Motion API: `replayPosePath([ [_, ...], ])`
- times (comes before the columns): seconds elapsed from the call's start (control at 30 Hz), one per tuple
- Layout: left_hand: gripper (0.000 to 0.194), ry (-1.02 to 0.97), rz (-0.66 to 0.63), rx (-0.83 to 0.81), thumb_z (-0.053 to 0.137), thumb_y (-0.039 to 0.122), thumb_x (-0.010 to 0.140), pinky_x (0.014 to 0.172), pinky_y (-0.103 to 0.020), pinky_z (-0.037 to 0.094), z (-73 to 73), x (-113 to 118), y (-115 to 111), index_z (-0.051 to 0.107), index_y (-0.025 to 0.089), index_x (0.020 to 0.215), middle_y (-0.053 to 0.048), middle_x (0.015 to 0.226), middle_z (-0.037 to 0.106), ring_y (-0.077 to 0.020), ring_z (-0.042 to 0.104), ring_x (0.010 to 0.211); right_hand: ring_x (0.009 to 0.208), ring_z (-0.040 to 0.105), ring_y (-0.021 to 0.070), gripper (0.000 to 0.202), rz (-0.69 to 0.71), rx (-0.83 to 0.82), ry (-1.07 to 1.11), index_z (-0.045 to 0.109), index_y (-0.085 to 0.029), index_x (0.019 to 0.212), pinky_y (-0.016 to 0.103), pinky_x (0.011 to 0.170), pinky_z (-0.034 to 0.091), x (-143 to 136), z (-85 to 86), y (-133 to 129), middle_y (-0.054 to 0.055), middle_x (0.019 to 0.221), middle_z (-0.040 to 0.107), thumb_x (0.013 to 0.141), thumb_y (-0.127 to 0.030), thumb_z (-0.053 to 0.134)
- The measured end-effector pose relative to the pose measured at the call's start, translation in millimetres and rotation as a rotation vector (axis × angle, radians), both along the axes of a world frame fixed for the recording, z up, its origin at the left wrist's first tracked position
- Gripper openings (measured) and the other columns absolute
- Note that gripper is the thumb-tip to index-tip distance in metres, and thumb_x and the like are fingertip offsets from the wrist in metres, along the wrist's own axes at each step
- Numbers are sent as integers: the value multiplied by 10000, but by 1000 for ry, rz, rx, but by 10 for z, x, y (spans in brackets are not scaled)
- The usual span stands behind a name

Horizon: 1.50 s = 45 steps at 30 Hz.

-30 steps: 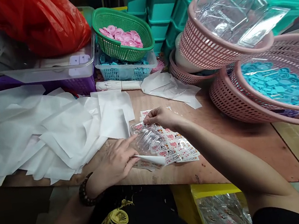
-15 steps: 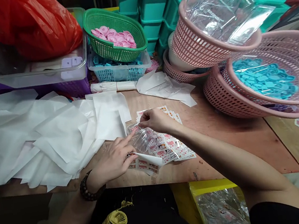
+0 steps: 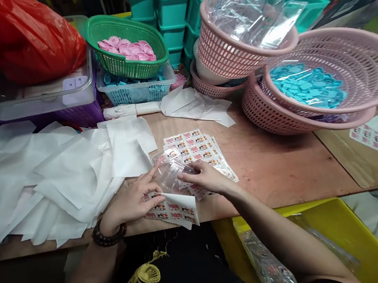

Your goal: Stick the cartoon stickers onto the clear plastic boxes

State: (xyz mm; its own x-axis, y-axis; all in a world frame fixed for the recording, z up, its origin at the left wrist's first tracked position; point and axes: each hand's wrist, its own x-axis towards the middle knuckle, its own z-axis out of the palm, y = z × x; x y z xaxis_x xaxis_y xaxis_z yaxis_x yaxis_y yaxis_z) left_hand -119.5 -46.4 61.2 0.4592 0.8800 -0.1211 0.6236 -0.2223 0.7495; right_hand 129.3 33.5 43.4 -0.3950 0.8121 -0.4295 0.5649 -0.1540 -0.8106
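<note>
A sheet of cat stickers (image 3: 180, 207) lies near the table's front edge, one side curled up, pinched between the thumb and fingers of my left hand (image 3: 136, 199). That hand's index finger reaches to a clear plastic case (image 3: 170, 174) just beyond. On the case's right side, my right hand (image 3: 203, 175) has its thumb and fingers closed on the clear plastic. Behind and right of the case, more sticker sheets (image 3: 198, 147) are fanned out in a stack. A dark beaded bracelet circles my left wrist.
White backing papers (image 3: 67, 171) cover the left. Pink baskets (image 3: 311, 120) hold blue pieces and clear cases at the right. A green basket (image 3: 130, 68) of pink pieces stands at the back, beside a red bag (image 3: 37, 45). A yellow crate (image 3: 336, 229) sits below the table edge.
My right hand has moved down from the far end of the clear case to its right side, uncovering the sticker stack. The camera view has shifted right. My left hand still pinches the sheet.
</note>
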Motion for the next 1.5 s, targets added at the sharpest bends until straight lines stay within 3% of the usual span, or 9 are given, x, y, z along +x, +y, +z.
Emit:
replayPosePath([
  [0.17, 230, -144, 13, -14, 581, 359, 939, 1060, -423, 495, -18, -65, -63, 687, 194, 818, -92, 1655, 291, -274, 524, 1352, 786, 604, 190, 533, -102, 77, 21, 595, -165, 1011, 320, 695, 500, -18, 87, -191, 45, 899, 655, 675, -540, 772],
  [0.33, 210, -255, 141, 20, 637, 322, 903, 1066, -442, 485, 176, -302, -426, 692, 173, 765, -147, 1575, 435, -295, 563, 1305, 1146, 583, 326, 604, -4, 828, -191, 526, -160, 1315, 460, 948, 476, -22, 73, -533, 187, 1279, 610, 794, -389, 727],
  [0.5, 239, -267, 261, -132, 667, 382, 880, 640, -246, 562, 362, -474, -810, 736, 166, 802, -92, 869, 734, -185, 689, 758, 1201, 579, 299, 464, 346, 1135, -377, 557, -269, 1394, 435, 964, 426, -320, -312, -824, 131, 1356, 634, 945, -159, 516],
  [0.67, 293, -229, 415, -266, 748, 452, 799, 564, -214, 537, 332, -364, -927, 769, 163, 839, -58, 791, 734, -172, 680, 699, 1162, 584, 295, 338, 324, 1078, -219, 650, -278, 1284, 440, 949, 441, -272, -94, -839, 123, 1265, 661, 954, -263, 578],
  [0.77, 254, -231, 381, -274, 767, 424, 788, 555, -215, 535, 312, -184, -858, 788, 183, 864, -45, 772, 765, -175, 696, 689, 1052, 616, 253, 265, 163, 792, 63, 658, -266, 1180, 405, 853, 505, -120, 284, -862, 96, 1144, 669, 946, -381, 609],
  [0.83, 205, -229, 311, -210, 768, 387, 793, 547, -206, 518, 311, -52, -780, 795, 186, 827, -34, 723, 759, -157, 681, 652, 943, 638, 213, 361, 240, 515, 189, 637, -256, 1170, 345, 754, 532, -57, 458, -925, 64, 1080, 680, 862, -429, 715],
  [1.07, 404, -495, 440, -301, 875, 352, 668, 619, -241, 580, 142, 161, -640, 750, 153, 996, -46, 869, 770, -151, 688, 717, 664, 605, 147, 296, 104, 124, 239, 647, -193, 836, 269, 577, 491, 113, 429, -1022, 2, 748, 661, 822, -476, 732],
  [1.27, 314, -444, 370, -325, 738, 402, 824, 567, -230, 528, 18, 294, -653, 793, 132, 976, -53, 809, 780, -136, 655, 639, 891, 674, 227, 316, 261, 370, -19, 703, -223, 1049, 354, 752, 536, 179, 617, -1001, 63, 985, 742, 796, -392, 788],
  [1.5, 346, -467, 399, -260, 709, 443, 848, 716, -273, 568, -21, 397, -653, 793, 140, 992, -82, 923, 797, -198, 723, 811, 687, 657, 149, 222, 151, 356, 188, 696, -210, 840, 283, 628, 536, 79, 506, -962, 10, 761, 714, 929, -405, 637],
])
